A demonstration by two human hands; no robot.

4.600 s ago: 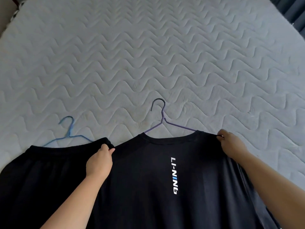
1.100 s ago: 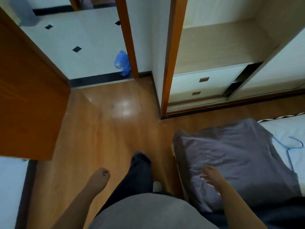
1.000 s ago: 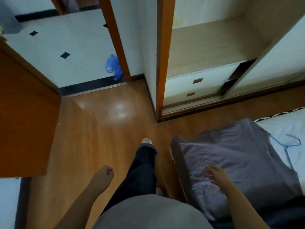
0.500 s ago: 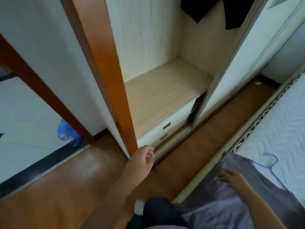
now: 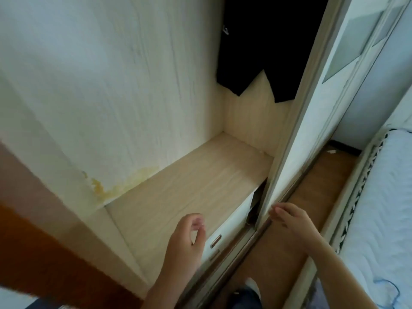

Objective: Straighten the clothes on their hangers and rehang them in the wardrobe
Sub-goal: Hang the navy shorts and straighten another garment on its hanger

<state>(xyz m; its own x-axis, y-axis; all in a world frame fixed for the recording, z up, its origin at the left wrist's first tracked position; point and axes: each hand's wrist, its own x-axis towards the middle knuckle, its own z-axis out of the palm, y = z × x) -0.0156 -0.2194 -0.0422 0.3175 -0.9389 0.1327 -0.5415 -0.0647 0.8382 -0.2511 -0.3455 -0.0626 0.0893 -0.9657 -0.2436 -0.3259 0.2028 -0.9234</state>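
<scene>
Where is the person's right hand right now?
In the head view, the right hand is lower right, fingertips at the white sliding wardrobe door's leading edge, beside the drawers.

One camera sits on my head, tilted down and forward into the open pale-wood wardrobe point(image 5: 189, 190), close up. Its white sliding door point(image 5: 296, 141) runs toward one o'clock; the white quilted mattress point(image 5: 383, 208) edges in at three o'clock.

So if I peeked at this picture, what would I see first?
Probably the black clothes hanging at the top of the open wardrobe, dark against its pale walls. Next, the two bare hands low down: the left hand over the light wooden shelf, the right hand reaching the edge of the white sliding door. A yellow stain marks the left wall.
</scene>
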